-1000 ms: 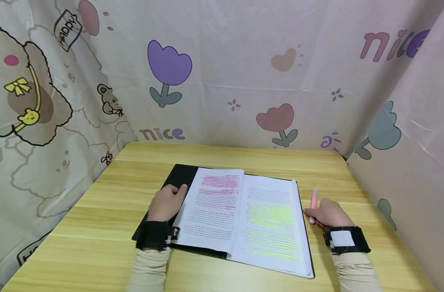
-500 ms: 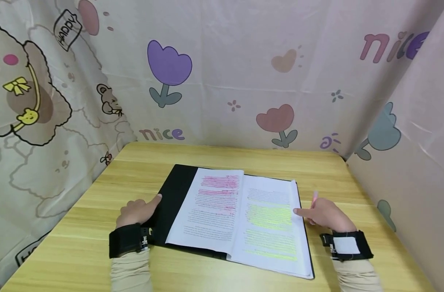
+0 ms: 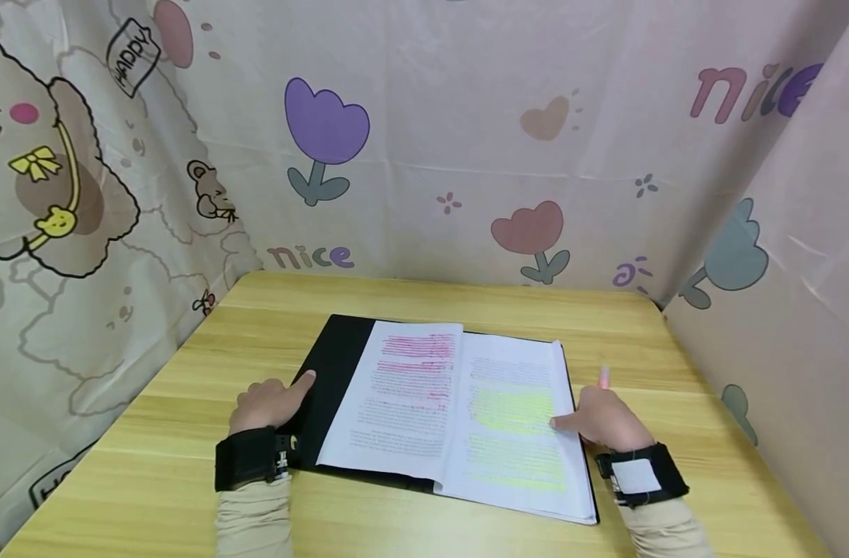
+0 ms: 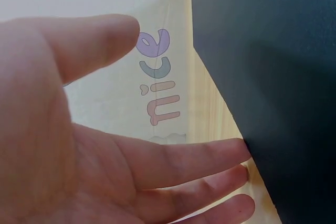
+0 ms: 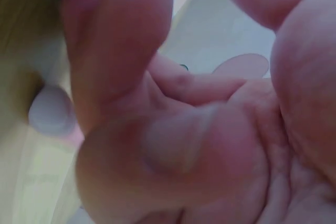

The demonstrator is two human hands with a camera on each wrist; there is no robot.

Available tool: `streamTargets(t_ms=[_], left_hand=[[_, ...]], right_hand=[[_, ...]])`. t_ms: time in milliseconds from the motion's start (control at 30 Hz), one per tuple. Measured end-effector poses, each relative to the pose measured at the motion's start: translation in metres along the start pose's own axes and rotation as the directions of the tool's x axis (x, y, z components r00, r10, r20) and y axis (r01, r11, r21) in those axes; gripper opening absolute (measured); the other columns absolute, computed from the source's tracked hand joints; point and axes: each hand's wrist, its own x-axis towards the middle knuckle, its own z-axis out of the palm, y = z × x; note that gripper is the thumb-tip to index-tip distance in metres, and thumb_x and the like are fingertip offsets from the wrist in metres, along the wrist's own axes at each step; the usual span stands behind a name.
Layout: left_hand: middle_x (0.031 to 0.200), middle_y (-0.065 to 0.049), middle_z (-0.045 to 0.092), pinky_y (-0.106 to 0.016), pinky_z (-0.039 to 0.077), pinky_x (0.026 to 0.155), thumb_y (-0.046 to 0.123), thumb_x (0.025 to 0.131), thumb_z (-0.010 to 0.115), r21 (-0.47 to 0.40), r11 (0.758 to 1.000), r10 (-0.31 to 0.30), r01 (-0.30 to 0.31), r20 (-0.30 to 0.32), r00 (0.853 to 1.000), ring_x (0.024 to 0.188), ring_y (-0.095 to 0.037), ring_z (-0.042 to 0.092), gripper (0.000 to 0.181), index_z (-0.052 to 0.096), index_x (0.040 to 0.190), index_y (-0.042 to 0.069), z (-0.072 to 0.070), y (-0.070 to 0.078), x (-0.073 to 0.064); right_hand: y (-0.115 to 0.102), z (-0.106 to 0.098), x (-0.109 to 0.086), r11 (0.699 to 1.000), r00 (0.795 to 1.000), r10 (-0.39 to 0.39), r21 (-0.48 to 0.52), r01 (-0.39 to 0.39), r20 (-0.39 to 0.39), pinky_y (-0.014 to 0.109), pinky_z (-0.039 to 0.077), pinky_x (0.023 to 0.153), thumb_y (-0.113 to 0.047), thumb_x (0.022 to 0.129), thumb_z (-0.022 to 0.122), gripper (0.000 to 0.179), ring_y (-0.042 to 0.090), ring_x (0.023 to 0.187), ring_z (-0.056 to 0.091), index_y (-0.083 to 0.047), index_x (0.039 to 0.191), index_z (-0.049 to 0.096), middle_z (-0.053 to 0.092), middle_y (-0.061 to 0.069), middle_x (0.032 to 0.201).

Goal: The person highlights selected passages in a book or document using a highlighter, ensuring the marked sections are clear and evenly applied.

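A black folder [image 3: 343,353] lies open on the table with printed sheets inside. Its left page [image 3: 396,411] bears pink highlighter lines, the right page [image 3: 511,364] yellow ones. At the folder's left edge is my left hand [image 3: 270,404], its fingers extended. In the left wrist view, fingertips [image 4: 236,150] meet the black cover's edge while the thumb stands apart. My right hand [image 3: 609,418] holds the folder's right edge, thumb over the page and the other fingers curled. A pink highlighter [image 3: 604,378] lies beyond that hand, mostly hidden by it; a pale end [image 5: 52,111] shows in the right wrist view.
The wooden table [image 3: 187,411] runs around the folder on every side. A patterned curtain [image 3: 424,116] hangs behind the table and along both sides.
My left hand has moved from above the folder's left page margin out to its left edge. The right hand has left the highlighter and reached onto the right page's edge; the folder has shifted slightly left.
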Motion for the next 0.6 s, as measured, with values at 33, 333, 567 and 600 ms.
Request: streamTargets(t_ms=[33, 333, 567, 600], left_hand=[[0.123, -0.045, 0.052, -0.065, 0.043, 0.090, 0.057, 0.105, 0.036, 0.000, 1.000, -0.001, 0.001, -0.001, 1.000, 0.116, -0.062, 0.046, 0.084, 0.055, 0.127, -0.022, 0.000, 0.000, 0.001], [0.133, -0.047, 0.048, -0.067, 0.041, 0.097, 0.061, 0.105, 0.033, -0.043, 0.999, 0.012, -0.011, 0.026, 1.000, 0.120, -0.064, 0.045, 0.091, 0.048, 0.132, -0.024, -0.006, -0.007, 0.003], [0.116, -0.035, 0.058, -0.052, 0.049, 0.085, 0.067, 0.105, 0.031, -0.196, 0.975, 0.101, -0.100, -0.006, 0.995, 0.102, -0.044, 0.060, 0.088, 0.055, 0.127, -0.015, -0.028, -0.009, -0.015], [0.121, -0.034, 0.058, -0.053, 0.049, 0.088, 0.067, 0.105, 0.032, -0.225, 0.966, 0.125, -0.128, -0.026, 0.992, 0.107, -0.045, 0.060, 0.086, 0.054, 0.133, -0.012, -0.033, -0.007, -0.024]], right_hand=[[0.000, 0.000, 0.000, 1.000, 1.000, -0.008, 0.000, 0.008, -0.010, 0.027, 0.041, 0.051, -0.031, 0.088, 0.083, 0.055, 0.017, 0.052, 0.050, 0.019, 0.103, 0.065, 0.052, 0.006, 0.063], [0.000, 0.000, 0.001, 1.000, 0.999, -0.030, 0.000, 0.030, -0.044, 0.030, 0.045, 0.054, -0.024, 0.088, 0.083, 0.052, 0.023, 0.058, 0.058, 0.021, 0.106, 0.062, 0.059, 0.013, 0.073], [-0.001, 0.000, 0.002, 1.000, 0.999, -0.023, -0.005, 0.022, -0.047, 0.030, 0.045, 0.055, -0.024, 0.088, 0.083, 0.051, 0.023, 0.059, 0.059, 0.019, 0.104, 0.064, 0.059, 0.013, 0.072], [-0.002, 0.000, 0.002, 1.000, 0.999, -0.027, -0.006, 0.027, -0.047, 0.030, 0.045, 0.054, -0.025, 0.088, 0.083, 0.050, 0.023, 0.059, 0.058, 0.019, 0.103, 0.064, 0.059, 0.013, 0.072]])
